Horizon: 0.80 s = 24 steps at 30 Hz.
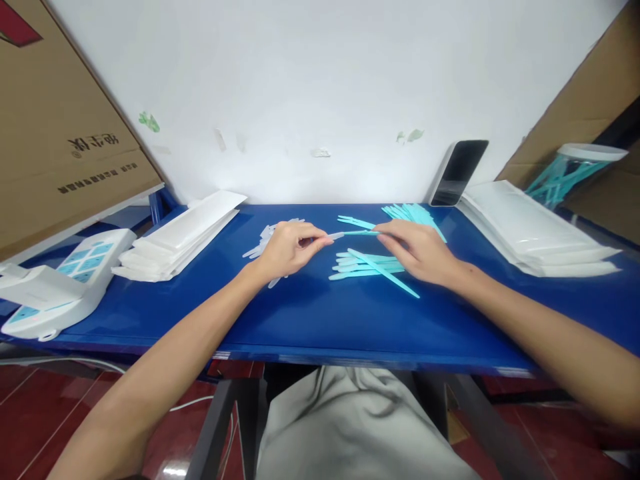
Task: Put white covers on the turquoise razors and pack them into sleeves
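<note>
My left hand (289,249) is closed in a pinch on a clear plastic cap (336,235) at the end of a thin teal stick (361,233). My right hand (419,251) pinches the other end of that same stick. Below the stick lies a small heap of teal sticks (364,265) on the blue table (320,313). Behind my left hand sits a pile of clear caps (265,239). More teal sticks (413,213) lie behind my right hand.
Stacks of white flat pouches lie at the left (180,237) and right (533,230). A white sealing device (60,283) stands at the far left. A phone (459,172) leans on the wall. A clear tub of teal sticks (575,170) stands far right. Cardboard boxes flank both sides.
</note>
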Motion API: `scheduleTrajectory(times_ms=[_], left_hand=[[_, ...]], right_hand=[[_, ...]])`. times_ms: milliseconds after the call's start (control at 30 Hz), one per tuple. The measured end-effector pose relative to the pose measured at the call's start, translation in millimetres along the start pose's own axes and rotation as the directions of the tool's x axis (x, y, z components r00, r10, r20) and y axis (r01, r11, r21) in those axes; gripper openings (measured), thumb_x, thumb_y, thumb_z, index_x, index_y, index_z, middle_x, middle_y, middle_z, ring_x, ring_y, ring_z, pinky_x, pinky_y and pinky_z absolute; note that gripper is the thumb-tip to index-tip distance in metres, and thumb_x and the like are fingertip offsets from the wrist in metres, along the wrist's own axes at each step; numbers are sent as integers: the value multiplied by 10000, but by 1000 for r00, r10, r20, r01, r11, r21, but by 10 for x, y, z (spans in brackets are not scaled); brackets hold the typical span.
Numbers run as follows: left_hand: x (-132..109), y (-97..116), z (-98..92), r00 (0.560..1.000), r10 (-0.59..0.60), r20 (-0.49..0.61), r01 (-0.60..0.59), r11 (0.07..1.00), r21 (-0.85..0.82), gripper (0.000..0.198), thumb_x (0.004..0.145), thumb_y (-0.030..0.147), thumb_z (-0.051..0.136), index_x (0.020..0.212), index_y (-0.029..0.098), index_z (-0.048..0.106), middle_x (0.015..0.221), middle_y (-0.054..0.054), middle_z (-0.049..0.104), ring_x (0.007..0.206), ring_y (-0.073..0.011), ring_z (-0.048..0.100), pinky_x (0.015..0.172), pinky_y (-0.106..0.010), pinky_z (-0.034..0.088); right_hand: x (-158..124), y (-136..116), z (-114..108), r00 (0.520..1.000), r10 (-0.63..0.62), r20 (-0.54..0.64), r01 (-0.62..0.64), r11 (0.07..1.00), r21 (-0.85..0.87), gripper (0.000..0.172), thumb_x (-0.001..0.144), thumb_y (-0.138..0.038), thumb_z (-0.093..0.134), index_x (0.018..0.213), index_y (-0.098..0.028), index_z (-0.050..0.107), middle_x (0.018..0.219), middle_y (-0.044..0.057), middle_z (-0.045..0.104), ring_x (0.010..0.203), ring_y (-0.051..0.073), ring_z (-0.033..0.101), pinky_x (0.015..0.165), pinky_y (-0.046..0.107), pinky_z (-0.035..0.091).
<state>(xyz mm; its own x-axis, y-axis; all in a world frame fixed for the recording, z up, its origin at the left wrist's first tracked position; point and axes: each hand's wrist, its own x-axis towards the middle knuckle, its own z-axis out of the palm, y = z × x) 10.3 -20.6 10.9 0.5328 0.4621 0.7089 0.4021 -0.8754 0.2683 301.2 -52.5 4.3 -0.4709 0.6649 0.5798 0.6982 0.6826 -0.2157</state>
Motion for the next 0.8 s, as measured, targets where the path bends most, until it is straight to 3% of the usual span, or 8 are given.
scheduleTrajectory(times_ms=[200,400,800], left_hand=[[-2,15,41,997,42,71,-41,999,-13,297,988,385,607,858,172,769,730,-22,746,567,-102,564,581,-238,431],[21,20,27,998,-2,64,2,1000,-2,333,988,417,595,839,174,766,717,-21,745,564,-107,578,576,-239,432],[40,67,13,983,25,181,-19,999,-33,353,1013,394,540,819,176,737,686,-12,694,570,-112,551,581,-251,396]], right_hand=[[5,-67,-1,997,-26,76,26,1000,5,315,1047,-340,417,1142,-220,693,1038,86,751,873,248,688,744,377,504],[4,-55,28,999,19,47,-20,1000,22,329,1039,-362,428,1137,-215,705,1074,102,759,898,271,704,751,390,515],[-2,-112,65,995,-3,103,-5,996,84,324,1048,-360,414,1141,-220,692,1058,86,757,909,255,696,797,385,509]])
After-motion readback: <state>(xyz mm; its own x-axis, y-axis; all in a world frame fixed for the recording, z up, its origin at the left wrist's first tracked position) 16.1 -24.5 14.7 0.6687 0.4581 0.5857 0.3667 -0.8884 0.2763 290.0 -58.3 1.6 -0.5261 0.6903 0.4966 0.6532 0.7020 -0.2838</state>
